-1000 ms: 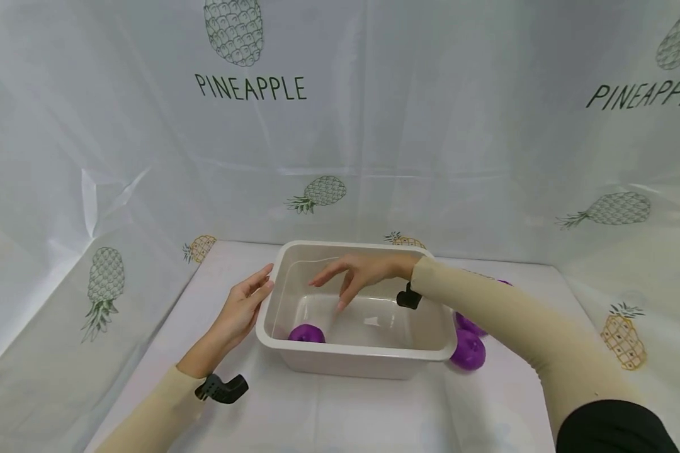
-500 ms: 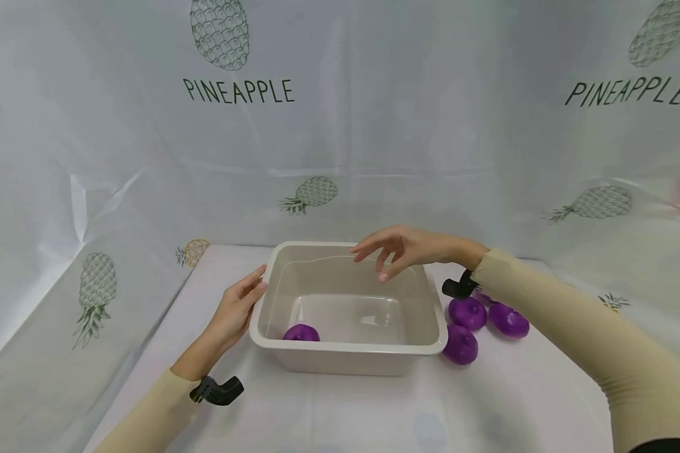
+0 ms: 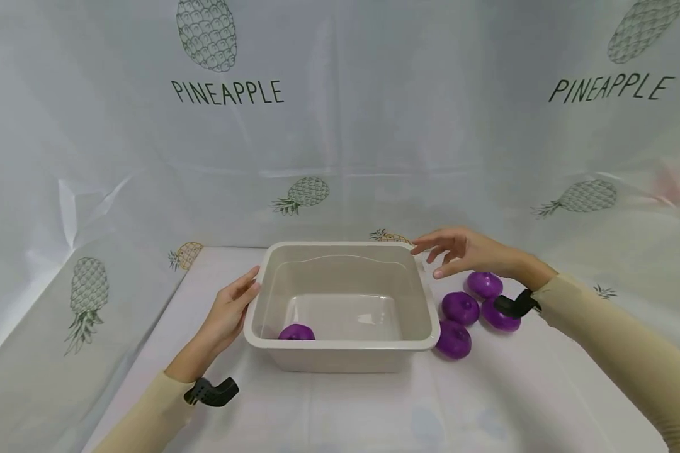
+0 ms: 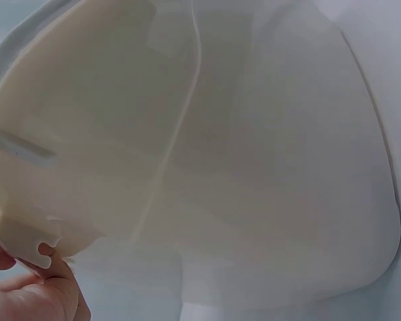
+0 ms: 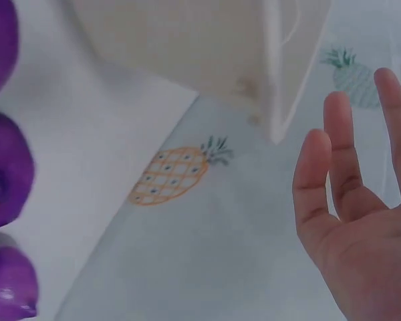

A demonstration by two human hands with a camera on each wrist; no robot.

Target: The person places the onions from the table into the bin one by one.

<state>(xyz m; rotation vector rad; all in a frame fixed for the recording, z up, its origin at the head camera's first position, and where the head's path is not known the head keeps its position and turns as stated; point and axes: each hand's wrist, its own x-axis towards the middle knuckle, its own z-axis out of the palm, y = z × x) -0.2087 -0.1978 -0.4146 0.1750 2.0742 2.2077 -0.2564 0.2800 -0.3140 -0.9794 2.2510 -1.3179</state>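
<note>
A cream plastic basin [image 3: 340,355] stands in the middle of the head view. Inside it, at the front left, lies one glossy purple onion-like ball [image 3: 297,332], partly hidden by the front wall. My left hand [image 3: 226,318] holds the basin's left rim; the left wrist view shows fingers and thumb [image 4: 37,294] on either side of that edge. Just off the basin's back right corner, my right hand [image 3: 470,255] hovers with fingers loosely spread. Nothing is in it, as the right wrist view of the palm and fingers [image 5: 361,221] confirms.
Several more purple onion-like balls sit right of the basin, among them a front one [image 3: 453,340] close against its wall and a back one [image 3: 484,285] below my right hand. A white table [image 3: 362,409] carries everything. A pineapple-printed sheet [image 3: 408,126] rises behind.
My right hand has moved from above the inside of the basin to the right, past its rim. The left hand keeps its hold on the basin. The head view has shifted slightly.
</note>
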